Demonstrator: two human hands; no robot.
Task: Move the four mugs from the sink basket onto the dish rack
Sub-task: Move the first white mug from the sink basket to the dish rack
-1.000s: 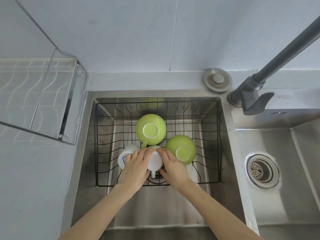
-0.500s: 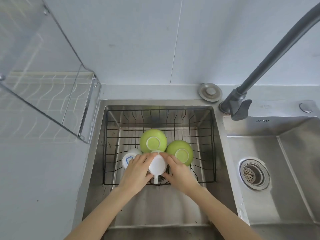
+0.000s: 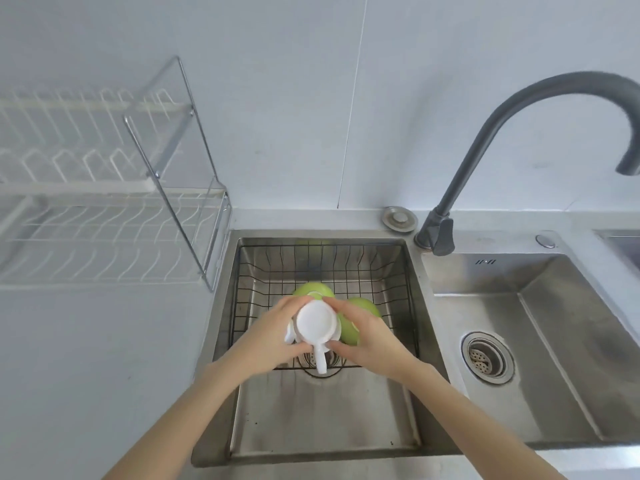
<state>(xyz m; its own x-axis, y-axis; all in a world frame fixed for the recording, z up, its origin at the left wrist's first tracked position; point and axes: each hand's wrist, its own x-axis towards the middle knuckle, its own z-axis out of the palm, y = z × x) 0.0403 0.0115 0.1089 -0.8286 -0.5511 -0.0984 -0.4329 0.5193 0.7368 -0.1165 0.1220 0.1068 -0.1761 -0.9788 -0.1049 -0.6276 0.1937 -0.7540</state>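
An upside-down white mug (image 3: 317, 322) is lifted above the black wire sink basket (image 3: 391, 271), its handle pointing toward me. My left hand (image 3: 273, 336) grips its left side and my right hand (image 3: 367, 336) its right side. Two green mugs lie upside down in the basket: one (image 3: 313, 291) just behind the white mug, the other (image 3: 363, 306) partly hidden under my right hand. A second white mug (image 3: 289, 336) peeks out under my left hand, mostly hidden. The white wire dish rack (image 3: 104, 220) stands on the counter to the left.
The rack has a clear end panel with a metal frame (image 3: 180, 174) facing the sink. A dark curved faucet (image 3: 485, 133) rises behind the right side of the basin. A second basin with a drain strainer (image 3: 486, 356) lies to the right.
Both hands have raised the white mug up out of the basket. My head has tilted up, so more of the wall, rack and faucet shows.
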